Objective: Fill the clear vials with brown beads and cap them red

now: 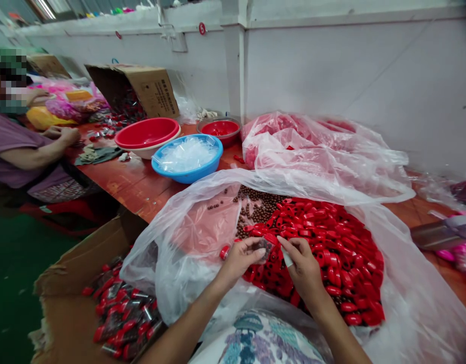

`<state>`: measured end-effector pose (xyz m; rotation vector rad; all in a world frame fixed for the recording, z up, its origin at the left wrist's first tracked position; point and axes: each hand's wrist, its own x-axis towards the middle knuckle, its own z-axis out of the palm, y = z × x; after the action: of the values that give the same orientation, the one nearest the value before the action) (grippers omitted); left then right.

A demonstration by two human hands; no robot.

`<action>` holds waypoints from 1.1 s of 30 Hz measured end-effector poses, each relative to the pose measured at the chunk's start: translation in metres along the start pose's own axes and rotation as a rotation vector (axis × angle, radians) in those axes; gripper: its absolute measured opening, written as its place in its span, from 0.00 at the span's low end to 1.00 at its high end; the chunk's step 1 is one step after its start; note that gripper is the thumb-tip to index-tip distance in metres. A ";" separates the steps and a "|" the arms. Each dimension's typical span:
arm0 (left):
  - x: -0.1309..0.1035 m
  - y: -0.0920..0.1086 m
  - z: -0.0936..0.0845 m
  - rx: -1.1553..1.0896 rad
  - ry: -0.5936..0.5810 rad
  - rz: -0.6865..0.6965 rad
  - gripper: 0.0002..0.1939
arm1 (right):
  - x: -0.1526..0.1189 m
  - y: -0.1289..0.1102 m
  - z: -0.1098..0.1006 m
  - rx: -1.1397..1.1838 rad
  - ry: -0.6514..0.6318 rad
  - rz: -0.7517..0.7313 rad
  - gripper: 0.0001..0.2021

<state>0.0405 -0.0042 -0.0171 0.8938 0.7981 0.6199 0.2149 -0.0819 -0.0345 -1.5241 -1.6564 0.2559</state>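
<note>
My left hand point(245, 257) holds a small clear container point(266, 247) with dark contents, pinched between thumb and fingers. Right beside it, my right hand point(299, 258) has its fingertips close together at the container's red end; whether they grip anything is hidden. A white wrap point(286, 258) shows on one of its fingers. Both hands are over an open plastic bag point(202, 273) that bears many red plastic pieces point(346, 253). Small brown balls point(263, 202) lie at the far side of the pile. One red-capped piece point(224, 252) rests left of my left hand.
A blue basin point(189, 172) of clear plastic pieces and a red basin point(147, 132) stand behind the bag. Lower left, a cardboard box point(62, 303) holds red-capped containers. Another person point(32, 151) works at the far left. A pink-filled bag point(305, 146) lies near the wall.
</note>
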 end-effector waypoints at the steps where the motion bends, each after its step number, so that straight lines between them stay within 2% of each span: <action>1: 0.000 -0.001 0.000 0.000 0.006 0.004 0.22 | -0.002 0.000 -0.001 -0.016 0.009 -0.019 0.29; 5: -0.003 -0.003 0.002 0.004 -0.002 0.006 0.23 | -0.007 0.000 -0.002 -0.012 -0.002 -0.049 0.31; 9: -0.005 -0.004 0.002 0.011 0.005 0.006 0.23 | -0.008 -0.001 -0.002 0.074 -0.009 -0.004 0.24; 13: -0.004 -0.006 -0.001 0.040 0.004 0.018 0.24 | -0.005 -0.005 -0.002 0.161 -0.090 -0.013 0.18; 16: -0.004 -0.006 0.000 0.075 -0.009 0.029 0.24 | -0.007 -0.006 0.003 0.200 -0.115 0.016 0.27; 19: -0.006 -0.004 0.005 0.122 -0.034 0.054 0.22 | -0.012 -0.005 0.010 0.120 -0.089 0.028 0.34; 23: -0.008 -0.004 0.013 0.136 -0.064 0.069 0.18 | -0.017 -0.005 0.017 0.015 -0.027 -0.018 0.33; 25: -0.007 -0.008 0.018 0.074 -0.062 0.053 0.16 | -0.018 -0.007 0.018 -0.008 -0.025 -0.059 0.32; 27: -0.005 -0.014 0.022 -0.035 -0.055 -0.007 0.20 | -0.018 -0.009 0.018 -0.026 -0.025 -0.108 0.32; 30: -0.003 -0.023 0.029 -0.109 -0.005 -0.037 0.25 | -0.019 -0.011 0.019 -0.048 -0.024 -0.140 0.32; 33: -0.004 -0.028 0.034 -0.070 0.059 0.030 0.21 | -0.020 -0.014 0.019 -0.028 -0.057 -0.138 0.32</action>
<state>0.0701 -0.0357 -0.0265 0.8287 0.8119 0.6992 0.1896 -0.0960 -0.0465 -1.4272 -1.8083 0.2038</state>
